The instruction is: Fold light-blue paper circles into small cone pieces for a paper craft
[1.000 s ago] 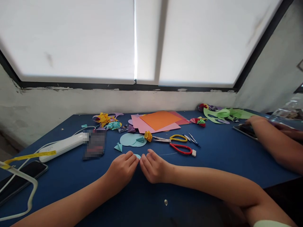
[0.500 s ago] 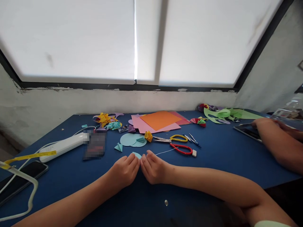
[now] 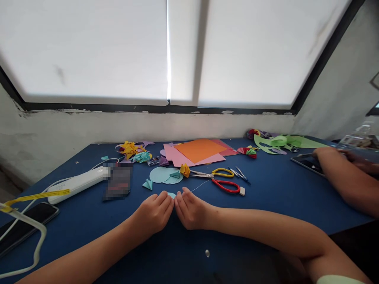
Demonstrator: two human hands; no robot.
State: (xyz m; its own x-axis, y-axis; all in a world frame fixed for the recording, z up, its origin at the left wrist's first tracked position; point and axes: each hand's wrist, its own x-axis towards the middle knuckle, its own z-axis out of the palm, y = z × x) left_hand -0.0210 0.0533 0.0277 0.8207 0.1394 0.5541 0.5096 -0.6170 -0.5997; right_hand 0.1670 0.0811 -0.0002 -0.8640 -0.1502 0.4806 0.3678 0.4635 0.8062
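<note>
My left hand and my right hand meet at the fingertips above the near part of the blue table. Both are closed in a pinch on a small light blue paper piece, mostly hidden by the fingers. A thin white thread runs from behind my right hand towards the scissors, which have one yellow and one red handle. Just beyond my hands lie light blue paper circles, a folded light blue paper cone and a folded yellow paper piece.
Orange paper tops pink sheets at the back. Compasses and an eraser lie by the scissors. At left are a white power strip and a phone. Another person's arm rests at right beside a tablet.
Both hands stay almost in place, still pinching the paper, whose visible part looks flatter and lower. The visible thread now ends nearer the scissors' pivot. The view has shifted slightly.
</note>
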